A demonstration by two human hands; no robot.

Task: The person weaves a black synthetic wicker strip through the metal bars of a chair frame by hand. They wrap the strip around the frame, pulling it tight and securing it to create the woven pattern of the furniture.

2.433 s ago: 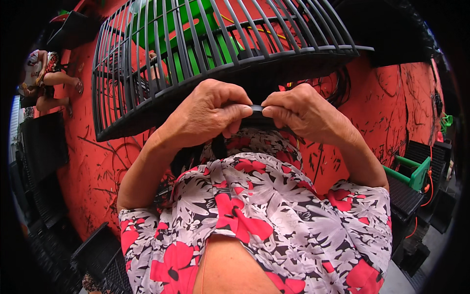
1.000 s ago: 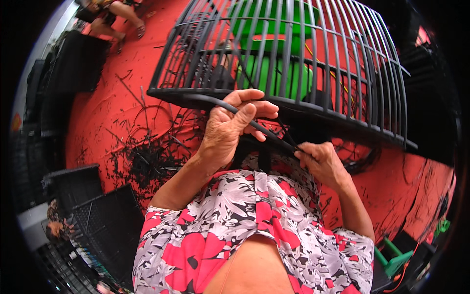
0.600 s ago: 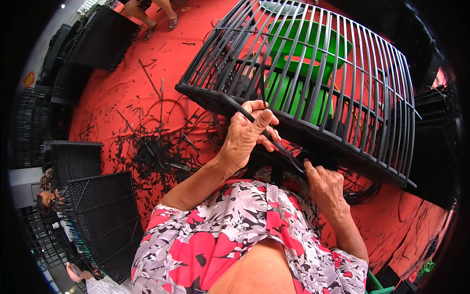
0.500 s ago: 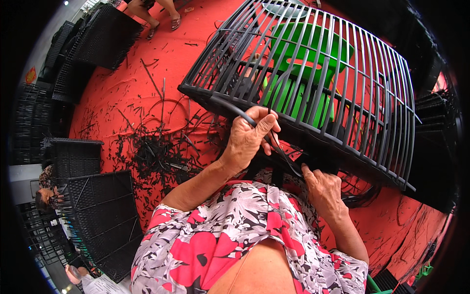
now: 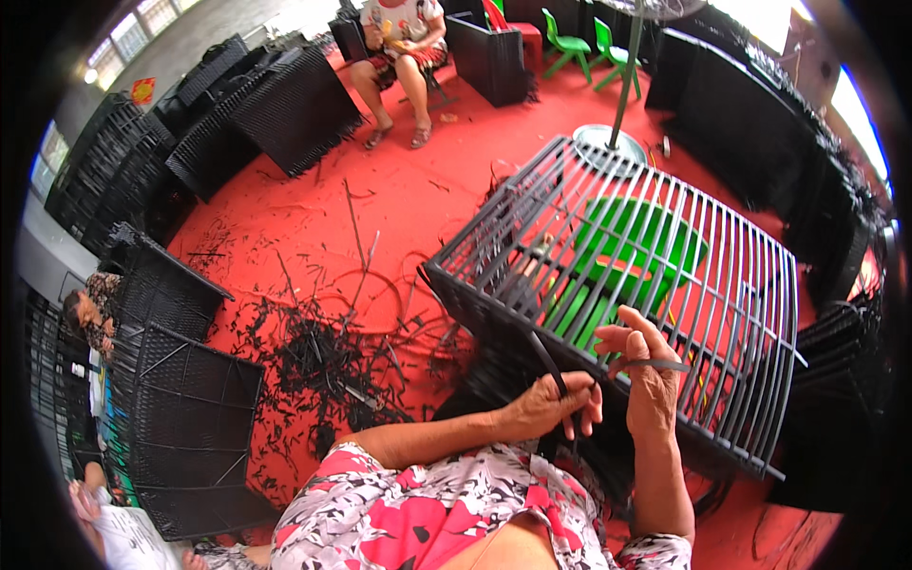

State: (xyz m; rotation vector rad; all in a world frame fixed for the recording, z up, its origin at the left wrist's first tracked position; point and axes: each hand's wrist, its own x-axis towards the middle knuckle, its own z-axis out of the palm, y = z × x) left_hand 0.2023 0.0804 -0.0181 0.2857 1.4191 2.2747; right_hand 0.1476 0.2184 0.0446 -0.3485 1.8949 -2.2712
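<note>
A flat black strip [image 5: 548, 363] is pinched in my left hand [image 5: 546, 408], its fingers closed low at the near edge of a black slatted frame [image 5: 722, 313]. Raised to the right of it is my right hand [image 5: 654, 389], its fingers bent. A piece of black strip [image 5: 668, 365] crosses these fingers, its tip sticking out to the right. Whether both pieces belong to one strip, I cannot tell. The frame's long parallel bars lie tilted in front of me, and both hands are at its near side.
Under the bars shows a green plastic chair [image 5: 636, 249]. Black strip scraps [image 5: 328, 366] litter the red floor [image 5: 285, 228]. Woven black panels [image 5: 190, 427] stand at left. Behind the frame rises a fan stand [image 5: 622, 104]. A person [image 5: 404, 57] sits at the back; others are at far left.
The view has tilted up, bringing the back of the room in. My right hand has risen from below the frame's near edge with strip across its fingers. My left hand has dropped lower.
</note>
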